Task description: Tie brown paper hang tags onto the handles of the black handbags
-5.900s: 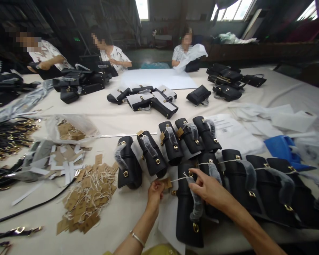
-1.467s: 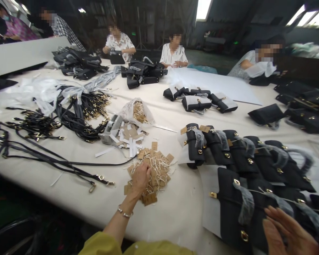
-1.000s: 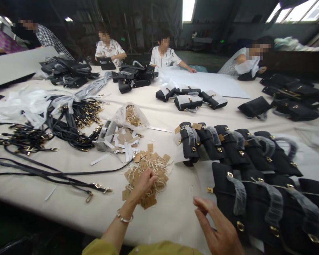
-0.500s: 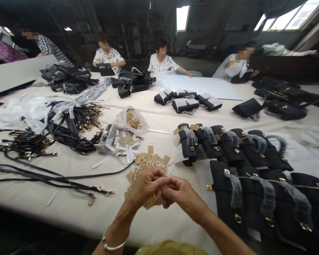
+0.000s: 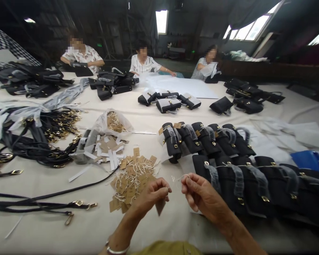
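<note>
pale table (image 5: 69, 235), unreadable brown tags (image 5: 131, 171), left grip (image 5: 152, 195) pinching tag (image 5: 160, 207), right grip (image 5: 203, 193) apparently pinching string (image 5: 173, 179)

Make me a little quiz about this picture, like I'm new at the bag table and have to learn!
1. True or false: a brown tag hangs from the left hand.
2. What does the right hand pinch? A: a black strap. B: a white string. C: a clear plastic bag.
3. Fill in: in the picture, the big pile of loose tags lies to the ____ of the two rows of black bags nearest the person.

Key: 1 true; 2 B; 3 left.
</note>
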Tool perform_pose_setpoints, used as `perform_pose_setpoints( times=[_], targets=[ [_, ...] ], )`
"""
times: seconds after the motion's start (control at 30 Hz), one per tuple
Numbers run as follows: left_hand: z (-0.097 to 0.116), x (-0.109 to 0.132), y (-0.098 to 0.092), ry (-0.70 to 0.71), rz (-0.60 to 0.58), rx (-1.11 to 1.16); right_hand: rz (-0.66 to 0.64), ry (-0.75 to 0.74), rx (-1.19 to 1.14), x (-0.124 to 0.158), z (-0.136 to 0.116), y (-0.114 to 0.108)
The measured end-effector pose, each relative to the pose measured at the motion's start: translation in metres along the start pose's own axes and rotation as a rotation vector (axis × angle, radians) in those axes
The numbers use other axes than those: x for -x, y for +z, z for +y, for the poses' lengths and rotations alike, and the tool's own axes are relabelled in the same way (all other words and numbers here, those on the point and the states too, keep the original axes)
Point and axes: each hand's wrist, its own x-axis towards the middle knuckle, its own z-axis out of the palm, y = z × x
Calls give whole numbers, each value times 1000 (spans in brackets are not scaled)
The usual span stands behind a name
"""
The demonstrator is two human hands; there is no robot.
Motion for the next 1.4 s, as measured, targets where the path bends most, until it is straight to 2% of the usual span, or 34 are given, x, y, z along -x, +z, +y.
perform_pose_setpoints(
  times=[0.13,0.2,0.27,0.37,0.47,0.6,0.67,0.8,0.87,0.93,1.03,1.17,1.27,1.4],
  targets=[
    [9,-3,6,-24,60,-173,-151,221,266,22,-2,-27],
    [15,-3,15,-8,27,-285,-202,327,393,32,2,-35],
    [18,-2,25,-18,-45,-409,-186,342,482,40,11,-40],
    [17,-1,40,-60,-147,-471,-98,219,399,52,26,-49],
    [8,-4,54,-110,-191,-423,65,103,284,67,38,-64],
    [-19,-13,78,-186,-252,-344,309,-114,363,87,46,-80],
    [-34,-21,89,-210,-273,-276,375,-202,286,92,47,-83],
    [-48,-39,101,-173,-304,-148,354,-250,-118,89,42,-79],
    [-42,-48,101,-137,-287,-178,336,-260,-257,83,35,-78],
    [-34,-57,99,-98,-248,-264,372,-247,-318,77,27,-81],
    [-28,-71,91,-56,-194,-360,422,-223,-376,69,17,-94],
    [-31,-91,85,-16,-108,-366,408,-143,-348,61,9,-109],
    [-32,-108,91,22,-49,-337,418,-95,-276,55,3,-116],
    [-32,-132,106,29,-53,-294,385,-3,-214,47,-10,-123]
  ],
)
